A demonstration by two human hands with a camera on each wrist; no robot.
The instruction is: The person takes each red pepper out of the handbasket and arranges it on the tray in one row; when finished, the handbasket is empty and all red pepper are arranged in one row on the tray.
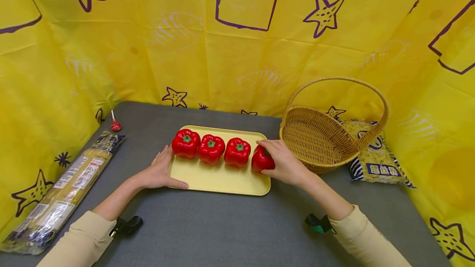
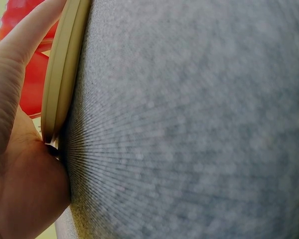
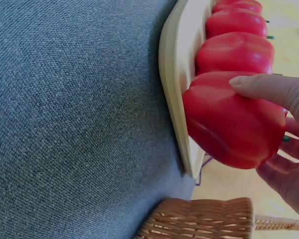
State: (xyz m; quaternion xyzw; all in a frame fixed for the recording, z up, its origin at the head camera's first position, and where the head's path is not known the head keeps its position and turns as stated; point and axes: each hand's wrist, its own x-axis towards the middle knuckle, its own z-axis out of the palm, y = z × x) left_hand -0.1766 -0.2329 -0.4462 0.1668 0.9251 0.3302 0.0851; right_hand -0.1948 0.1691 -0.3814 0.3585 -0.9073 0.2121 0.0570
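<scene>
A row of red bell peppers with green stems stands on a pale yellow tray. My right hand grips the rightmost bell pepper, thumb on its near side and fingers round the far side. That pepper is tilted over the tray's right end. At the tray's left end rests my left hand, its fingers along the side and its thumb stretched along the front edge. In the left wrist view the thumb lies close against the tray's rim.
A wicker basket with a tall handle stands right of the tray. Behind it lies a yellow food packet. On the left are a long clear pack of noodles and a red lollipop. A yellow patterned cloth surrounds the grey table.
</scene>
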